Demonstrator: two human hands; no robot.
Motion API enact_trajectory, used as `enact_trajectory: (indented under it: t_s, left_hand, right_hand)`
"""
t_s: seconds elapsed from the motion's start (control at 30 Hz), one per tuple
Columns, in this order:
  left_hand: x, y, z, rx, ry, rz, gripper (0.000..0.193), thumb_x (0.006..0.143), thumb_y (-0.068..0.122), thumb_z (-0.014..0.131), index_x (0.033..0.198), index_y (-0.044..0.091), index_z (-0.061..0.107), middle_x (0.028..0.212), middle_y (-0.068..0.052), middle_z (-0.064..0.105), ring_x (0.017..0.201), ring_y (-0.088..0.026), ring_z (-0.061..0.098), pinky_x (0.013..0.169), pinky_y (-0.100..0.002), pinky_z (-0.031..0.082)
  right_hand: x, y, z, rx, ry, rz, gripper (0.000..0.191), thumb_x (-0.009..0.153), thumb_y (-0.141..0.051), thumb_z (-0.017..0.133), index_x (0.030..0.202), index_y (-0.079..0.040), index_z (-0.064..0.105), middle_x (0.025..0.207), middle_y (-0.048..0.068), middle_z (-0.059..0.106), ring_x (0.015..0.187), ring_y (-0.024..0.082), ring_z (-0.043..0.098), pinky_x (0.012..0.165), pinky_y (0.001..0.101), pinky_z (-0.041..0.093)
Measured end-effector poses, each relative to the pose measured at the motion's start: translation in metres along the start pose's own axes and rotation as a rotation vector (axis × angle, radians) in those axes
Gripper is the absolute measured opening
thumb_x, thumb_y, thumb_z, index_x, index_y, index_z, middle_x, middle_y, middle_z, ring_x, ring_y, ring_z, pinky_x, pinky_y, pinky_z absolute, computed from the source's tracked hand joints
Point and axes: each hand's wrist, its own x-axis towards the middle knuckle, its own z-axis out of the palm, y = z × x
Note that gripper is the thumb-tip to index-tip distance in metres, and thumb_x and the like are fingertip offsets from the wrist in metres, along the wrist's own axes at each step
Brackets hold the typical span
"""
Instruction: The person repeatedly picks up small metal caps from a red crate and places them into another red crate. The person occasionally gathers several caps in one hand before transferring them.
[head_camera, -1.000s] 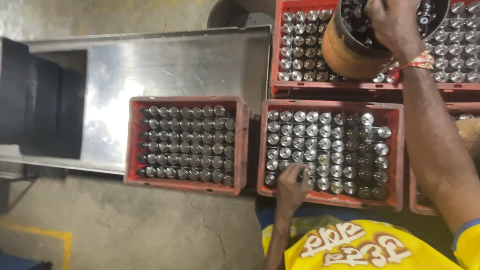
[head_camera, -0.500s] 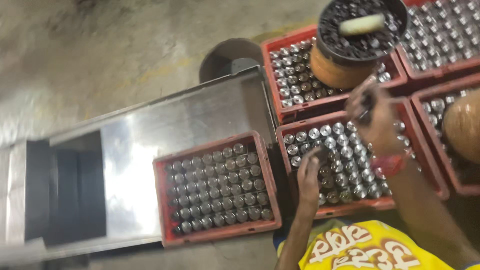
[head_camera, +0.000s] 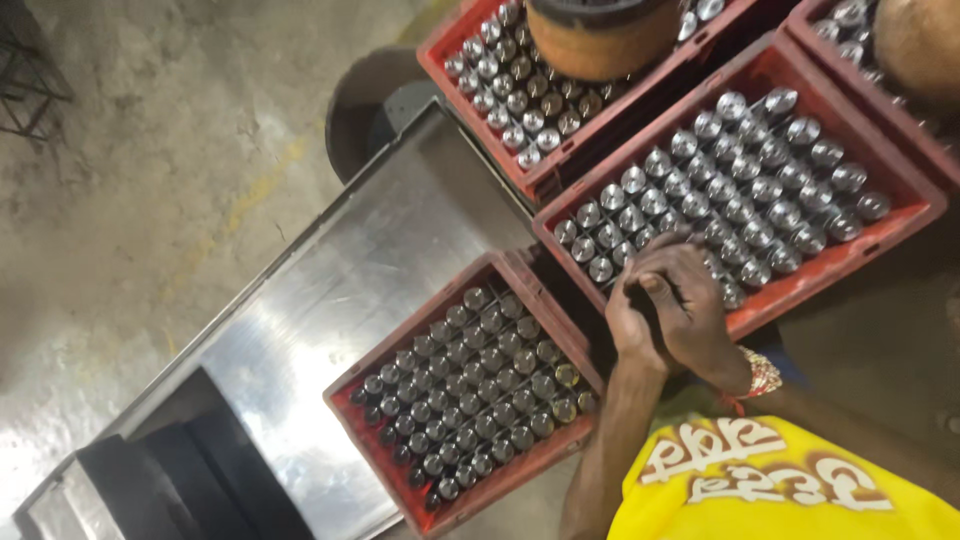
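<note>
Meeting at the near edge of the middle red plastic crate (head_camera: 905, 215), the left hand (head_camera: 632, 322) and right hand (head_camera: 695, 310) curl together, apparently pinching one silver-capped glass bottle (head_camera: 668, 262). Judged rigid, smooth and breakable; grip the neck below the cap. A second full crate (head_camera: 385, 345) sits at eight o'clock.

The right hand (head_camera: 695, 310) covers the left hand (head_camera: 630, 325), hiding what they pinch; the orange tub (head_camera: 605, 35) is cropped.
</note>
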Motion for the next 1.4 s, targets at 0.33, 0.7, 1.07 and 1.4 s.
enact_trajectory:
  t_s: [0.33,0.7,1.07,1.4]
  left_hand:
    - [-0.002,0.005,0.017,0.04,-0.092,0.046,0.045,0.114,0.028,0.032,0.133,-0.005,0.056,0.128,-0.019,0.066,0.117,-0.028,0.064,0.109,-0.036,0.054]
    - [-0.027,0.037,-0.022,-0.274,0.005,0.265,0.037,0.115,0.022,0.05,0.126,-0.011,0.064,0.121,-0.024,0.068,0.109,-0.036,0.066,0.102,-0.046,0.055]
    - [-0.061,0.075,0.015,-0.266,-0.002,0.352,0.037,0.111,0.023,0.048,0.121,-0.009,0.065,0.122,-0.027,0.068,0.115,-0.037,0.067,0.105,-0.049,0.054]
    - [-0.078,0.101,0.008,-0.318,0.04,0.504,0.033,0.108,0.021,0.051,0.117,-0.008,0.065,0.117,-0.025,0.067,0.109,-0.033,0.067,0.099,-0.045,0.056]
  right_hand:
    - [0.008,0.006,0.002,-0.114,-0.228,-0.441,0.027,0.077,-0.004,0.076,0.104,-0.005,0.073,0.114,0.01,0.067,0.106,0.028,0.064,0.092,0.0408,0.053]
    - [0.032,-0.015,0.002,0.421,-0.29,0.182,0.03,0.091,0.004,0.075,0.117,-0.002,0.061,0.108,0.008,0.069,0.096,0.011,0.069,0.085,0.0247,0.059]
    - [0.073,0.045,0.073,-0.338,-0.287,-0.297,0.022,0.091,-0.005,0.084,0.109,-0.002,0.072,0.112,0.013,0.071,0.101,0.027,0.071,0.086,0.0362,0.058]
    - [0.079,0.043,0.095,-0.537,-0.394,-0.51,0.026,0.087,0.001,0.078,0.112,-0.006,0.073,0.116,0.009,0.067,0.114,0.031,0.058,0.1,0.0444,0.047]
